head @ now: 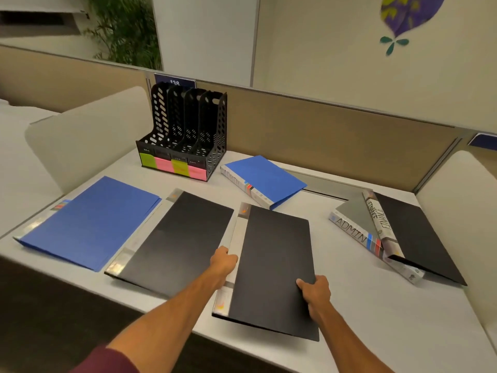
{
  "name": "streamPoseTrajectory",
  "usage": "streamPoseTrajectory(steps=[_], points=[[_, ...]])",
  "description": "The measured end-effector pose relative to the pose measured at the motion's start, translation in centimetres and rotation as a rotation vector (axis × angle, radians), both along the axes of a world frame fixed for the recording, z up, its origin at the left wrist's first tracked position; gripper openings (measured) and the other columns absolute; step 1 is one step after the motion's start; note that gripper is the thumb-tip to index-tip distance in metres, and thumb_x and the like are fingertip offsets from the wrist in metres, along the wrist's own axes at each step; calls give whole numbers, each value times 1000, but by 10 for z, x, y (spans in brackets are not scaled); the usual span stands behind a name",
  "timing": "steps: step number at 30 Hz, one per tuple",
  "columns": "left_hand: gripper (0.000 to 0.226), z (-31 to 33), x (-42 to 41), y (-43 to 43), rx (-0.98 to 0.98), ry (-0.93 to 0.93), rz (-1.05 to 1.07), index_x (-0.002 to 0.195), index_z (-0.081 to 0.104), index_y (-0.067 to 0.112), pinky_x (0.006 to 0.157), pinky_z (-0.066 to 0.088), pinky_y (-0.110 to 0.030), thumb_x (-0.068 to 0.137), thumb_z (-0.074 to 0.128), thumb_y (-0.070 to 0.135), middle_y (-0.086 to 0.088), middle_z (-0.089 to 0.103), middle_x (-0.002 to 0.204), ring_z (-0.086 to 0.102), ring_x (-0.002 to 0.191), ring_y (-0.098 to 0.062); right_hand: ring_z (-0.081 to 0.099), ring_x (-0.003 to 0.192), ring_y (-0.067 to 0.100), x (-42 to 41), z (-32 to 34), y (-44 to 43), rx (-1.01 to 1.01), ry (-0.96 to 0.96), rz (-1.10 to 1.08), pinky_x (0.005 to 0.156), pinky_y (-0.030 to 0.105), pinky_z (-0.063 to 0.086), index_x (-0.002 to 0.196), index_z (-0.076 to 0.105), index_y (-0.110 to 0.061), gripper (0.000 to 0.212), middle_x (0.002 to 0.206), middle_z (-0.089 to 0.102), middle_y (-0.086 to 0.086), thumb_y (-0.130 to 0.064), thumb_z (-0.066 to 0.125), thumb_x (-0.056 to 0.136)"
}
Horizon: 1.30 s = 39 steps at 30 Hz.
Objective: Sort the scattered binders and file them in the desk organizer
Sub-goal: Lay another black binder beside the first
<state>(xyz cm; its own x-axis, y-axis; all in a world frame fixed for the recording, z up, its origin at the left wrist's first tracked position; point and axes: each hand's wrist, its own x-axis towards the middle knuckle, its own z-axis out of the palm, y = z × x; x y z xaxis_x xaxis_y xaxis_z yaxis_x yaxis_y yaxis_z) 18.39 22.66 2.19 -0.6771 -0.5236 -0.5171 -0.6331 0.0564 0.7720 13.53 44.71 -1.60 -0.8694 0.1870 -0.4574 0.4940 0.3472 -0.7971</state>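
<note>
Both hands, left hand [223, 261] and right hand [315, 292], grip the flat black plastic binder [271, 265], fingers curled around its edges above the grey tabletop [390, 319].

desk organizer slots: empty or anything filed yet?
Empty. All slots of the desk organizer show bare perforated dividers, nothing standing in them.

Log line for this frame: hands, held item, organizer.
left hand: grips black binder spine | right hand: grips its right edge | desk organizer: no binders in it
</note>
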Motion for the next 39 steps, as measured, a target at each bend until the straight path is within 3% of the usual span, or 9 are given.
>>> streamPoseTrajectory(steps=[6, 13, 19, 23, 32, 39], points=[[29, -20, -1, -27, -21, -55, 15, 115, 57, -2, 79, 54, -37, 91, 48, 9, -18, 63, 114, 63, 97, -33, 59, 105, 37, 6, -13, -22, 24, -20, -14, 90, 41, 50, 120, 51, 3, 39, 119, 60, 21, -3, 67, 85], [26, -32, -6, -40, -14, -43, -24, 115, 54, 2, 76, 52, -37, 90, 50, 10, -15, 61, 112, 62, 97, -32, 58, 109, 36, 11, -25, -34, 49, -45, 3, 97, 44, 49, 126, 48, 1, 41, 124, 57, 20, 0, 62, 87], [24, -38, -7, -48, -23, -24, -41, 112, 55, 3, 58, 45, -29, 89, 50, 7, -19, 61, 110, 56, 84, -27, 57, 114, 35, 14, -26, -46, 136, -74, 93, 99, 43, 49, 130, 48, 0, 46, 129, 55, 17, -11, 65, 88], [20, -40, -7, -53, -15, -20, -69, 109, 57, 1, 70, 48, -34, 91, 49, 7, -19, 63, 111, 58, 87, -28, 54, 118, 36, 9, -34, -50, 261, -81, 132, 101, 47, 47, 135, 45, -4, 59, 134, 51, 16, -29, 67, 86], [23, -42, -3, -51, 10, -10, -126, 116, 54, 5, 88, 53, -39, 94, 51, 11, -13, 59, 122, 60, 102, -30, 48, 124, 33, 18, -17, -59, 488, -68, 214, 102, 39, 43, 140, 38, -5, 60, 138, 47, 17, -36, 58, 92], [26, -41, -2, -49, -37, -11, -172, 120, 51, 4, 86, 50, -36, 95, 50, 11, -13, 57, 125, 57, 102, -27, 38, 135, 32, 21, -13, -58, 535, -40, 272, 108, 40, 36, 148, 26, -11, 66, 149, 37, 12, -38, 54, 94]])
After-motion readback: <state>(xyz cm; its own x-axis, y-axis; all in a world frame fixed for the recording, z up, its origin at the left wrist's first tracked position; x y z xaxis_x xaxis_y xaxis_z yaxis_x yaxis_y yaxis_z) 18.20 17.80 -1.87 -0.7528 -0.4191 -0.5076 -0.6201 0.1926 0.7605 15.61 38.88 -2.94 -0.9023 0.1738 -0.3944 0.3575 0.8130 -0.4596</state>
